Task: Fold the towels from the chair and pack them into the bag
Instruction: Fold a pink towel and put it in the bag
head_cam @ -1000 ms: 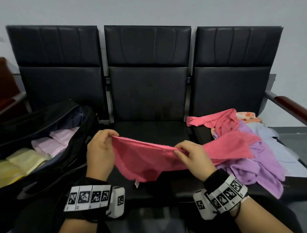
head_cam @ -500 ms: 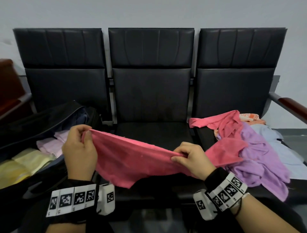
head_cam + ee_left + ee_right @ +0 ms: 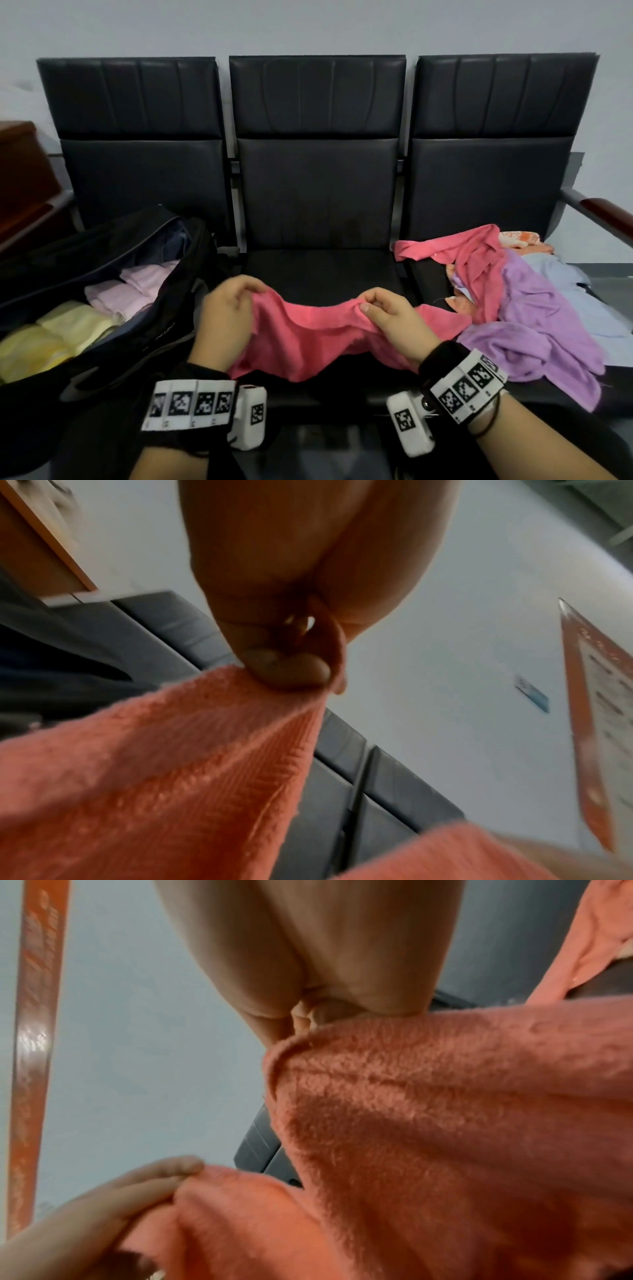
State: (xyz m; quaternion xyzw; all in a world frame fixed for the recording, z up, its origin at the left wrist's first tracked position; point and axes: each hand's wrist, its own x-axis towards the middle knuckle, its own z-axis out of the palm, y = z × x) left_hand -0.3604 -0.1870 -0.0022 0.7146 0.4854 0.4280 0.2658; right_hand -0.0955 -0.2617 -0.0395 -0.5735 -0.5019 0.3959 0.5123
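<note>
Over the middle seat (image 3: 318,274), left hand (image 3: 224,315) pinching pink towel (image 3: 308,339) edge, fingers curled, right hand (image 3: 390,318) pinching same edge, towel sagging between them, open bag (image 3: 137,329) at left, red banner (image 3: 596,723) writing unreadable

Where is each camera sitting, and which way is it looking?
Head: up on the person's head, looking forward and down at the black chairs, the bag and both hands, left hand and right hand, pinching the pink towel.
Left wrist: under the left wrist, looking along and up at the fingers pinching the towel, with chair backs and wall behind.
Right wrist: under the right wrist, looking along the palm; the left hand's fingers also show.
Shared: all three views show the pink towel and the chairs.
</note>
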